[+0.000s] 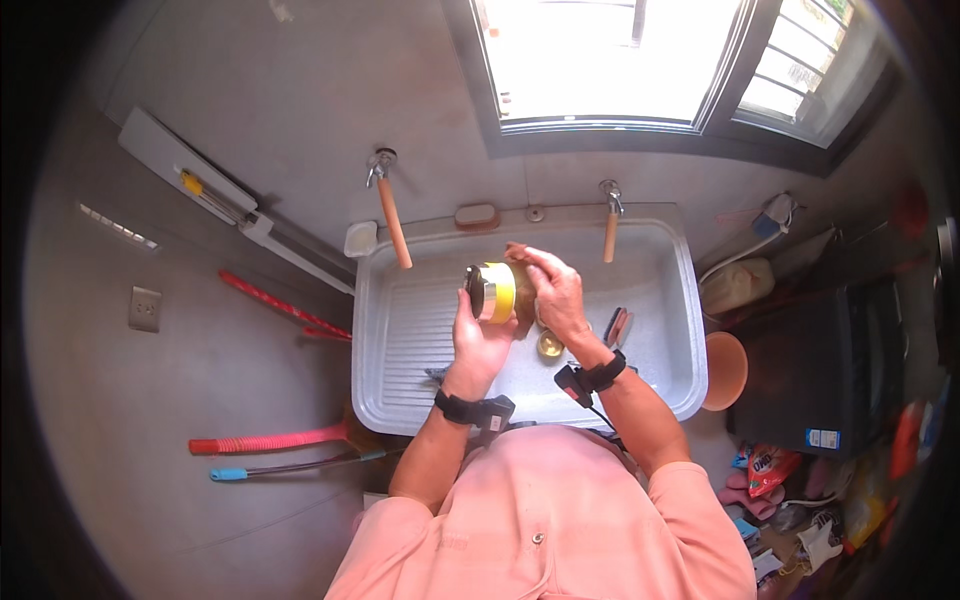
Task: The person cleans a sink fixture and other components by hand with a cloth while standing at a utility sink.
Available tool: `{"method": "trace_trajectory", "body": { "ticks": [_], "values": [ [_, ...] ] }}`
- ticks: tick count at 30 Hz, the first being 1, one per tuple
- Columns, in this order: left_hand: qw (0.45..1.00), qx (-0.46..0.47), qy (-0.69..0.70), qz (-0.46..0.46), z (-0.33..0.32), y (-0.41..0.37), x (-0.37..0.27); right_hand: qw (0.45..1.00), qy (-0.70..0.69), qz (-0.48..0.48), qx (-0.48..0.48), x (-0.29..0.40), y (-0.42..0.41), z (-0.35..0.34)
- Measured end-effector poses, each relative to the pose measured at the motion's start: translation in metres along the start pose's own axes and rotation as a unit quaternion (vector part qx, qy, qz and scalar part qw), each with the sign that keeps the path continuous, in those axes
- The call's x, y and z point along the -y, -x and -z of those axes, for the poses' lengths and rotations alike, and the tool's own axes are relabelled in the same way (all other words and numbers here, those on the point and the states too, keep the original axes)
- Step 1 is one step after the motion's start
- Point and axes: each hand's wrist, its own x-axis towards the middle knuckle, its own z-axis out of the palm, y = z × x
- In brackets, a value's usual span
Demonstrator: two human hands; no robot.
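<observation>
Over the sink [401, 322], my left hand [482, 345] grips a short cylindrical object [498, 292] lying on its side. It has a bright yellow band, a shiny strip and a dark end that faces left; its exact kind is unclear. My right hand [559, 296] pinches a brown cloth or similar limp piece [526, 304] at the object's right end. Part of that piece hangs down behind my fingers. A small gold-coloured round dish or lid [550, 343] lies in the basin below my right hand, and brushes [619, 327] lie further right.
Two taps with orange hoses, left [393, 221] and right [611, 225], overhang the sink. A scrubbing brush [477, 217] and a white tub [361, 238] stand on its back rim. An orange bucket [726, 371] and a black appliance [795, 367] are to the right; broom handles [270, 440] lean left.
</observation>
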Motion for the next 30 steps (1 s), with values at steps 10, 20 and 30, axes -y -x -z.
{"method": "trace_trajectory", "body": {
  "ticks": [10, 20, 30],
  "values": [
    [0.998, 0.017, -0.029, -0.059, 0.015, -0.025, 0.006, 0.951, 0.200, 0.232, 0.034, 0.010, 0.048, -0.018],
    [0.996, 0.068, -0.048, 0.029, -0.013, 0.006, -0.027, 0.968, 0.109, 0.224, 0.028, 0.013, 0.050, 0.013],
    [0.989, 0.092, -0.072, 0.088, -0.015, 0.010, -0.033, 0.992, -0.107, 0.051, -0.051, 0.041, 0.034, 0.021]
  ]
}}
